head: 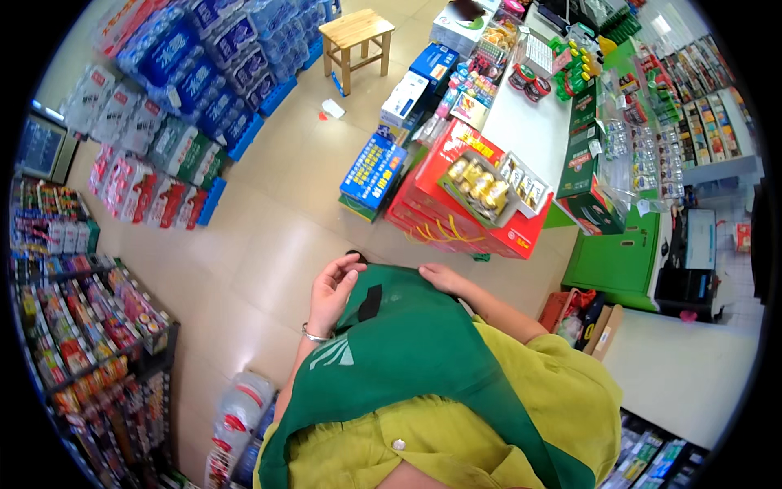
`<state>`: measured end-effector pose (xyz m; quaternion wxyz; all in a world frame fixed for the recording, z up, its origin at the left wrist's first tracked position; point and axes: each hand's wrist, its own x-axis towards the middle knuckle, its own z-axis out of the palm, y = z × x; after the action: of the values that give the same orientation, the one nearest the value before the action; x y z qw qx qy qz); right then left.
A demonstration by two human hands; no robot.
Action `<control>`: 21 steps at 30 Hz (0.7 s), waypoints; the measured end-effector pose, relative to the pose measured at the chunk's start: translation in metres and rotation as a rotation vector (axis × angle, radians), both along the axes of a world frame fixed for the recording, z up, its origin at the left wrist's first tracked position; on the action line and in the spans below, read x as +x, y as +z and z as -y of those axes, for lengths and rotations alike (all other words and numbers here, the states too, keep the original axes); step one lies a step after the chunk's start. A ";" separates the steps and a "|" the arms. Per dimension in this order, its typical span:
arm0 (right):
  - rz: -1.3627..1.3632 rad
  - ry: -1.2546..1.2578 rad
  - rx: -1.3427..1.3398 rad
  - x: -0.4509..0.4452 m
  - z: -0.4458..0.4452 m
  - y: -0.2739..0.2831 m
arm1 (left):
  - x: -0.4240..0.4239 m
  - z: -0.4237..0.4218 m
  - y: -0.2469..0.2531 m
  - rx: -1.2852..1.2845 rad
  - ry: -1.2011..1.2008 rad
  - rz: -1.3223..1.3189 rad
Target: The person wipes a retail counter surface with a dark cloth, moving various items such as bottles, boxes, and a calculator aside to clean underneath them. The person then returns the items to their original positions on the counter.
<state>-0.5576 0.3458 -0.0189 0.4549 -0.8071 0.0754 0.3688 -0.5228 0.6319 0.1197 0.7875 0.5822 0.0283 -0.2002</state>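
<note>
My left hand (pixel 332 293) is raised beside the left edge of a green apron (pixel 421 342), its fingers loosely curled and apart with nothing visible in them. A metal bracelet (pixel 316 334) circles that wrist. At the apron's front right edge is my right hand (pixel 441 279), resting against the cloth; whether it grips the fabric cannot be made out. The apron, worn over a yellow-green shirt (pixel 537 379), bears a black patch (pixel 370 302) and a pale printed emblem. In front of me stand red gift cartons (pixel 421 208) with yellow cord handles.
An open box of gold-wrapped items (pixel 482 186) sits on the red cartons. Nearby are a blue carton (pixel 372 173), a white counter (pixel 525 125) and a green cabinet (pixel 611 263). Bottled-water packs (pixel 195 79), a wooden stool (pixel 356 33) and snack shelves (pixel 91 318) lie around the tiled floor.
</note>
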 end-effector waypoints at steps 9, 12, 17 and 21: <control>-0.007 0.274 0.072 0.166 -0.138 0.023 | 0.149 -0.101 -0.023 0.503 -0.207 0.213; 0.121 0.315 0.131 0.225 -0.177 0.010 | 0.190 -0.142 -0.016 0.545 -0.167 0.212; 0.138 0.342 0.041 0.315 -0.209 0.059 | 0.254 -0.220 -0.062 0.493 -0.038 0.005; 0.099 0.208 0.046 0.374 -0.217 0.052 | 0.331 -0.263 -0.116 0.445 -0.075 -0.109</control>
<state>-0.1837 0.5632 0.0334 0.4356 -0.8173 -0.0400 0.3752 -0.1918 0.8953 0.0040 0.6292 0.7303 0.0926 -0.2495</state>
